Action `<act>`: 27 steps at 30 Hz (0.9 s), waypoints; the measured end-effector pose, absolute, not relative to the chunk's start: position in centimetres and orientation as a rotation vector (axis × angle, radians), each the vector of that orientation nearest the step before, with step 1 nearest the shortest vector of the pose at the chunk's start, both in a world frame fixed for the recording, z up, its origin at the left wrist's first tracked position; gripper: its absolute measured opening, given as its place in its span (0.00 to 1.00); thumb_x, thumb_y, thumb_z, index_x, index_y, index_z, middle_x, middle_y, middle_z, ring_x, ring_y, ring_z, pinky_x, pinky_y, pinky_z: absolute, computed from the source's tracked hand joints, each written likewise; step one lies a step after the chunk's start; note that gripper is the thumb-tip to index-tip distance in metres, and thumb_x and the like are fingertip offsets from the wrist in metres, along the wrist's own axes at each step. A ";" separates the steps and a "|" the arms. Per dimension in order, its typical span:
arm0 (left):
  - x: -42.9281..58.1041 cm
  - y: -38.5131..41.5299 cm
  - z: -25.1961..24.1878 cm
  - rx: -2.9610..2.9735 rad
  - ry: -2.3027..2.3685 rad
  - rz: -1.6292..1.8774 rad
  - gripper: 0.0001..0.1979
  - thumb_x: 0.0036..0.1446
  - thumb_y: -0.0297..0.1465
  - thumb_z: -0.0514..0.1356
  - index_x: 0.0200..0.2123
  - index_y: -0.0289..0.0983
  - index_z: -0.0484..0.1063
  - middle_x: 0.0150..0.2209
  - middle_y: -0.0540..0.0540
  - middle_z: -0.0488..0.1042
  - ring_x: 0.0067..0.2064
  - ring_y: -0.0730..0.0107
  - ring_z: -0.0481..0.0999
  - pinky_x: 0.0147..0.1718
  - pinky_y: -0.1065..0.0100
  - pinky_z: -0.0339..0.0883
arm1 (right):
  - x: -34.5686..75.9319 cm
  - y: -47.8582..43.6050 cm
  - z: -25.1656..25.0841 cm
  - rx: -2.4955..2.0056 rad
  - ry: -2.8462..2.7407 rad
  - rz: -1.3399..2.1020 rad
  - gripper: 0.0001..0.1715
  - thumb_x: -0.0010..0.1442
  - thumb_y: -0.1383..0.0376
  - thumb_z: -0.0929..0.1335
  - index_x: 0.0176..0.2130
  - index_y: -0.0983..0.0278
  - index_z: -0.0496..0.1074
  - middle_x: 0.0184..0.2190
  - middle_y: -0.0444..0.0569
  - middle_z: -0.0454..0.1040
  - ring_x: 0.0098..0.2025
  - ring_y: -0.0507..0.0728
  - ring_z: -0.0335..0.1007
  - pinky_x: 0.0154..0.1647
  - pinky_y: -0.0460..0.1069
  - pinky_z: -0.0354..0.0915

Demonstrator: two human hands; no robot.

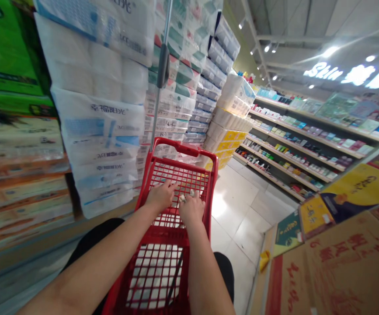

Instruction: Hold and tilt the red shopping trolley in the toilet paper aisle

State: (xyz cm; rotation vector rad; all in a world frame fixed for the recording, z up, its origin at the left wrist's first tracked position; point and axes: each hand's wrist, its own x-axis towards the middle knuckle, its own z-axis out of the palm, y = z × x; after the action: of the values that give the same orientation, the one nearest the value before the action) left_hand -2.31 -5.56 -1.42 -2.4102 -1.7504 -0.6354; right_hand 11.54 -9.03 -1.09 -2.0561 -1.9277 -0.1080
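Both my arms reach forward over a red plastic basket cart [213, 183] with a grid body. My left hand [161, 196] is above its grid, left of centre, with the fingers loosely stretched to the right and nothing visible in them. Just beside it, my right hand [192, 209] has its fingers curled. Small whitish bits [182, 199] show at those fingers, too small and blurred to name. Beyond both hands is the cart's red handle bar [184, 148]. A thin grey pole [156, 118] rises from the cart's far left corner.
Tall stacks of wrapped tissue packs [104, 131] line the left side, close to the cart. Cardboard boxes [346, 267] stand at the lower right. Shelves of small products [300, 131] run along the back right. A tiled floor [238, 218] lies between them.
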 end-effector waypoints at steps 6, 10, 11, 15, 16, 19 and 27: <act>-2.4 -3.7 -1.7 -2.484 -1.651 -0.729 0.21 0.60 0.28 0.49 0.55 0.45 0.68 0.50 0.44 0.68 0.44 0.64 0.73 0.40 0.64 0.68 | 12.4 -8.1 -1.6 -1.993 -1.866 -0.133 0.14 0.61 0.58 0.64 0.41 0.60 0.76 0.50 0.54 0.69 0.47 0.61 0.67 0.47 0.56 0.59; -0.5 -3.5 -0.9 -2.322 -1.793 -0.846 0.20 0.60 0.27 0.49 0.52 0.42 0.71 0.52 0.42 0.68 0.53 0.62 0.68 0.46 0.64 0.67 | 12.9 -8.0 -1.9 -1.987 -1.836 -0.167 0.11 0.60 0.60 0.66 0.38 0.61 0.76 0.47 0.54 0.69 0.44 0.60 0.67 0.46 0.56 0.59; 0.1 -3.6 -0.7 -2.272 -1.856 -0.839 0.19 0.60 0.28 0.49 0.51 0.41 0.72 0.51 0.42 0.69 0.53 0.60 0.67 0.48 0.63 0.65 | 12.9 -8.0 -1.9 -1.990 -1.830 -0.173 0.11 0.60 0.61 0.66 0.38 0.61 0.76 0.47 0.55 0.69 0.44 0.60 0.67 0.45 0.56 0.59; 1.8 -4.4 0.2 -2.192 -1.980 -0.755 0.17 0.61 0.31 0.49 0.47 0.40 0.74 0.49 0.41 0.72 0.50 0.55 0.68 0.47 0.55 0.62 | 13.1 -7.9 -2.0 -1.985 -1.828 -0.169 0.09 0.59 0.62 0.66 0.38 0.61 0.76 0.48 0.56 0.69 0.44 0.60 0.67 0.44 0.55 0.59; 1.8 -4.6 0.3 -2.180 -1.984 -0.752 0.17 0.61 0.31 0.49 0.48 0.40 0.74 0.49 0.41 0.72 0.50 0.54 0.68 0.47 0.54 0.61 | 13.1 -8.0 -2.0 -1.975 -1.834 -0.169 0.09 0.59 0.62 0.66 0.38 0.61 0.76 0.48 0.55 0.69 0.44 0.60 0.67 0.44 0.54 0.60; 0.8 -4.8 0.3 -2.152 -1.973 -0.766 0.18 0.61 0.30 0.49 0.49 0.41 0.73 0.52 0.40 0.71 0.51 0.55 0.67 0.49 0.53 0.58 | 13.3 -8.2 -2.1 -1.941 -1.854 -0.188 0.10 0.60 0.61 0.66 0.37 0.60 0.76 0.46 0.53 0.70 0.44 0.59 0.67 0.44 0.54 0.60; -0.5 -4.8 -0.8 -2.097 -1.893 -0.830 0.18 0.64 0.37 0.48 0.52 0.46 0.71 0.51 0.40 0.71 0.60 0.50 0.57 0.58 0.46 0.46 | 13.4 -8.5 -1.6 -1.932 -1.827 -0.233 0.11 0.60 0.60 0.65 0.33 0.58 0.77 0.45 0.50 0.71 0.41 0.57 0.68 0.41 0.53 0.61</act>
State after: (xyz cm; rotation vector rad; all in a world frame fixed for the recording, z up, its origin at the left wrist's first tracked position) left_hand -0.55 -4.78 -0.76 -2.0970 -1.8928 -0.8302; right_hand 13.42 -8.49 -1.61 -1.9315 -1.8268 -0.2334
